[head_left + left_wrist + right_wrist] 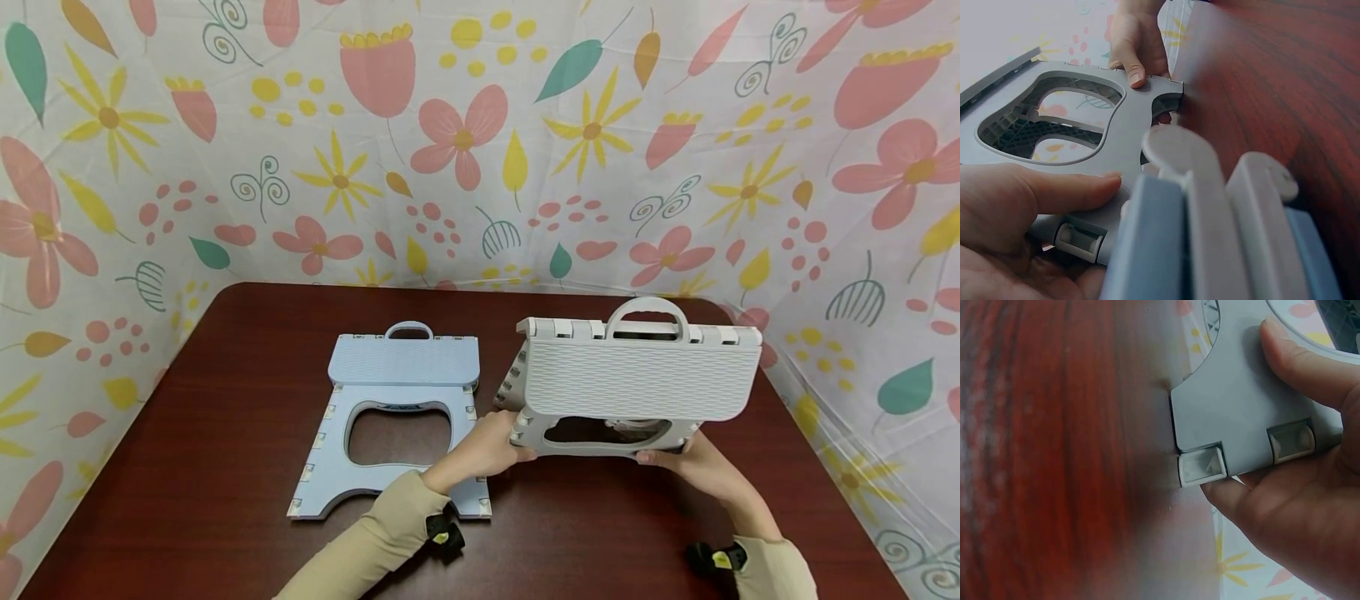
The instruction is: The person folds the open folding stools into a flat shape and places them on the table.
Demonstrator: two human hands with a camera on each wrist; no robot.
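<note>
A light grey folding stool (645,375), partly unfolded, is held up over the right side of the table. Its textured seat panel and loop handle face upward, and a side panel angles out at the left. My left hand (480,450) grips the left leg edge, thumb on the front panel in the left wrist view. On the opposite leg edge, my right hand (708,471) grips with the thumb (1310,369) laid on the panel and fingers curled behind. A light blue folding stool (405,362) lies folded flat on the table, partly behind my left forearm.
The dark red-brown table (225,400) has rounded far corners. A floral cloth (465,167) hangs close behind it and along both sides. In the left wrist view, the blue stool's leg edges (1147,237) stand very near my left hand.
</note>
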